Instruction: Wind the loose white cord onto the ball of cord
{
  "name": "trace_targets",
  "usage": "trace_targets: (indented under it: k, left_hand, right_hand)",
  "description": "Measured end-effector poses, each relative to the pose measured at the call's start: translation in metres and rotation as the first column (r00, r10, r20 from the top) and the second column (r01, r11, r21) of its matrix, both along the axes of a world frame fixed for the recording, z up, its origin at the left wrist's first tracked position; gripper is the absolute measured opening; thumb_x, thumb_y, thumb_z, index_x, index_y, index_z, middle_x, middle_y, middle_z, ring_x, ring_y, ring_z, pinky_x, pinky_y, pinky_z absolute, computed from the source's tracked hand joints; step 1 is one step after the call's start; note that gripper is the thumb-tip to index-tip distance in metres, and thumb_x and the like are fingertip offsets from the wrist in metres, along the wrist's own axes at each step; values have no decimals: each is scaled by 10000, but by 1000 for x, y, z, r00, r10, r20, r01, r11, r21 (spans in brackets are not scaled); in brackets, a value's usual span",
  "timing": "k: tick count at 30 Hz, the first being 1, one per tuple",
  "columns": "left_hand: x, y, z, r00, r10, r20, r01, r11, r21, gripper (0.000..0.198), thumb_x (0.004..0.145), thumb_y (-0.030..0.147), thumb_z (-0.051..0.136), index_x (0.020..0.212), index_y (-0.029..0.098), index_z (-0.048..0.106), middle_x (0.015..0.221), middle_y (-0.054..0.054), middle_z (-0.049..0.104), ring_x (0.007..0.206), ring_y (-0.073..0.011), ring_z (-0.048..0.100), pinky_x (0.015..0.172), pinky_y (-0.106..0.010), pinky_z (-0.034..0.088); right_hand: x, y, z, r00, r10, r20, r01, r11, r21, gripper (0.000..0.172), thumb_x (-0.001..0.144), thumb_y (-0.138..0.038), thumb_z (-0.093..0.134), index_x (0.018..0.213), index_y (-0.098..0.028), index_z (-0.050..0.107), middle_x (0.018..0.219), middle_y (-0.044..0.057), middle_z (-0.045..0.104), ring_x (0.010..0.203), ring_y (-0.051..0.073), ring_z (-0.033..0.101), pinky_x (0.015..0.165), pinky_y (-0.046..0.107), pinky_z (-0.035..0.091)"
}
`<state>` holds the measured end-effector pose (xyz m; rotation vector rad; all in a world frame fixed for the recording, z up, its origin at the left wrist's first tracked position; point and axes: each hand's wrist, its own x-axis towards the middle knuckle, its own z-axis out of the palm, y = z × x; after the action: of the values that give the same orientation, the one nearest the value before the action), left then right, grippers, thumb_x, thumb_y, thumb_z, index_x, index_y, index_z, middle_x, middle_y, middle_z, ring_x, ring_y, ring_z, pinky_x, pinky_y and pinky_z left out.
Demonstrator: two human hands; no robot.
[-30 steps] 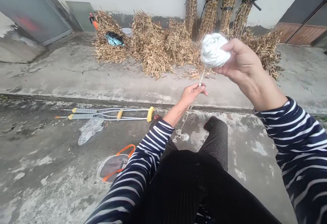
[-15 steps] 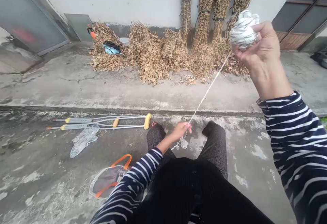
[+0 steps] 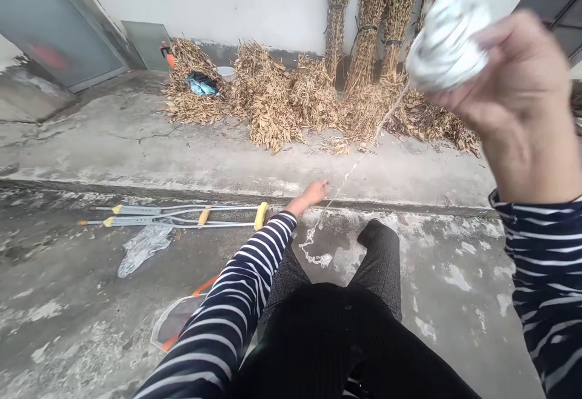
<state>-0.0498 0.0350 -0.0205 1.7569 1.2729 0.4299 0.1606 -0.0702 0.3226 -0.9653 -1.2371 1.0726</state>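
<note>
Raised at the upper right, my right hand (image 3: 522, 71) is closed around a ball of white cord (image 3: 450, 41), slightly blurred by motion. From the ball a strand of cord (image 3: 348, 176) hangs slackly down to a loose tangle of cord (image 3: 313, 256) on the ground between my feet. Just left of that strand is my left hand (image 3: 316, 191), apart from it, its fingers loosely bent and seemingly holding nothing.
Dry plant bundles (image 3: 368, 17) lean on the white wall above heaps of dried stalks (image 3: 268, 96). A concrete step edge (image 3: 218, 194) crosses ahead. Crutches (image 3: 182, 214), a clear plastic bag (image 3: 144, 247) and an orange-handled mesh bag (image 3: 179, 320) lie at left.
My right hand has moved right and nearer with the ball. My left hand has let go of the strand and moved forward. The taut cord has gone slack, and the tangle has spread.
</note>
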Motion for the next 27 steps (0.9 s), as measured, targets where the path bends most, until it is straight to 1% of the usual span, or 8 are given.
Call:
trace_targets:
  k: [2, 5, 8, 10, 14, 17, 23, 27]
  left_hand:
    - [15, 13, 42, 963, 4, 268, -31, 995, 99, 391, 989, 244, 594, 1364, 175, 679, 1372, -150, 695, 1199, -241, 662, 1060, -397, 509]
    - [30, 9, 100, 734, -110, 670, -70, 969, 236, 382, 985, 356, 648, 1345, 240, 698, 1363, -102, 717, 1247, -237, 660, 1126, -436, 480]
    - [36, -11, 132, 603, -183, 776, -57, 961, 271, 365, 931, 435, 722, 1236, 238, 754, 1293, -82, 752, 1243, -239, 666, 1119, -435, 477]
    - [36, -23, 136, 616, -189, 764, -1, 970, 241, 319, 883, 432, 771, 1100, 198, 791, 1136, -86, 793, 1141, -234, 703, 1078, -423, 493]
    - [25, -40, 125, 719, -194, 668, 62, 974, 216, 279, 907, 406, 713, 798, 155, 766, 744, -43, 744, 812, -168, 686, 948, -351, 509]
    - [8, -45, 121, 814, -209, 542, 39, 951, 307, 282, 934, 364, 645, 764, 162, 744, 797, -38, 749, 822, -158, 659, 920, -311, 490]
    - [-15, -43, 120, 952, -244, 184, 134, 875, 465, 285, 956, 274, 531, 794, 179, 746, 850, -21, 757, 862, -169, 642, 1043, -350, 447]
    - [-13, -39, 104, 965, -202, 170, 115, 900, 420, 260, 897, 229, 535, 753, 165, 741, 781, -10, 730, 777, -146, 615, 1039, -346, 448]
  right_hand:
    - [-12, -5, -25, 992, 114, -61, -120, 987, -109, 366, 886, -8, 488, 1192, -147, 634, 1293, 30, 686, 1020, 121, 687, 806, 250, 625]
    - [-12, 2, -60, 980, 185, -67, -197, 940, -280, 433, 726, -100, 676, 1159, -124, 659, 1166, 105, 704, 887, 183, 667, 661, 299, 623]
    - [2, 14, -91, 959, 272, -81, -284, 908, -308, 481, 654, -162, 743, 1131, -162, 679, 1106, 82, 712, 843, 181, 651, 663, 312, 606]
    - [13, 17, -109, 952, 290, -97, -306, 899, -312, 534, 608, -167, 766, 1136, -187, 686, 1103, 60, 714, 860, 182, 657, 673, 300, 595]
    - [25, 7, -149, 920, 371, -125, -391, 877, -278, 625, 546, -182, 766, 1165, -213, 679, 1077, 56, 730, 881, 200, 671, 693, 296, 565]
    - [25, -6, -177, 896, 428, -120, -444, 852, -276, 642, 533, -193, 751, 1168, -224, 667, 1032, 46, 731, 807, 179, 652, 680, 286, 532]
    - [13, -17, -212, 941, 333, -61, -337, 899, -281, 689, 517, -233, 731, 1200, -230, 639, 1112, 71, 721, 900, 225, 670, 729, 313, 538]
    - [3, -21, -223, 932, 351, -94, -363, 888, -282, 736, 502, -215, 766, 1227, -225, 643, 1114, 76, 736, 942, 231, 681, 763, 306, 546]
